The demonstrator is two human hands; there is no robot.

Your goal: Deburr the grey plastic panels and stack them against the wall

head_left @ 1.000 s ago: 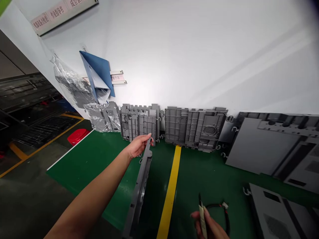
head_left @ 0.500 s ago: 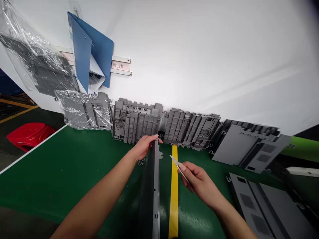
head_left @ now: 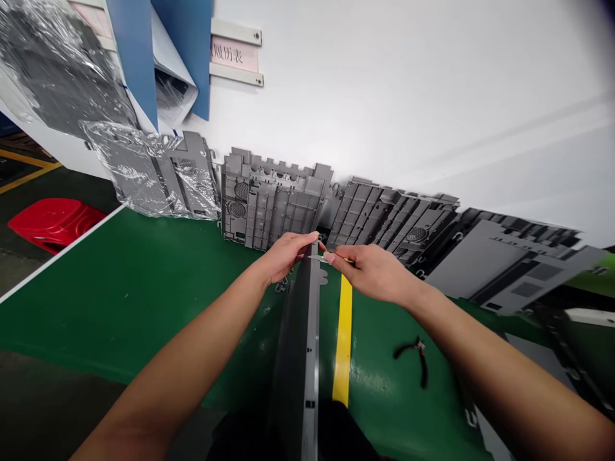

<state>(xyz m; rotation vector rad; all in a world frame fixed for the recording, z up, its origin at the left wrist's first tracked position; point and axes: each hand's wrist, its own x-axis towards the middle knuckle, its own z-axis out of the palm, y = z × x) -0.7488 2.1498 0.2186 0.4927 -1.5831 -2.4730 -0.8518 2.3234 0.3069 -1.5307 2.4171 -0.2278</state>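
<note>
A grey plastic panel [head_left: 311,358] stands on edge in front of me, its narrow side facing up. My left hand [head_left: 284,257] grips the panel's far upper corner, thumb and fingers on either side. In my right hand [head_left: 372,272] is a small knife [head_left: 316,258], pinched close to the blade. The blade points left and lies across the panel's top edge, just below my left fingertips. Whether it cuts into the plastic cannot be made out. A small tab sticks out on the panel's right side, beneath the blade.
Grey moulded panels [head_left: 276,205] lean along the white wall, one group wrapped in clear plastic [head_left: 144,173]. Black-handled pliers [head_left: 417,352] lie on the green table [head_left: 158,288] at right, beside a yellow stripe [head_left: 343,346]. A blue folder [head_left: 195,57] hangs on the wall. A red stool [head_left: 55,221] stands at left.
My right hand has moved up and left, bringing the knife from beside the panel onto its edge. My left hand stays at the corner. The view has shifted, and the pliers now show.
</note>
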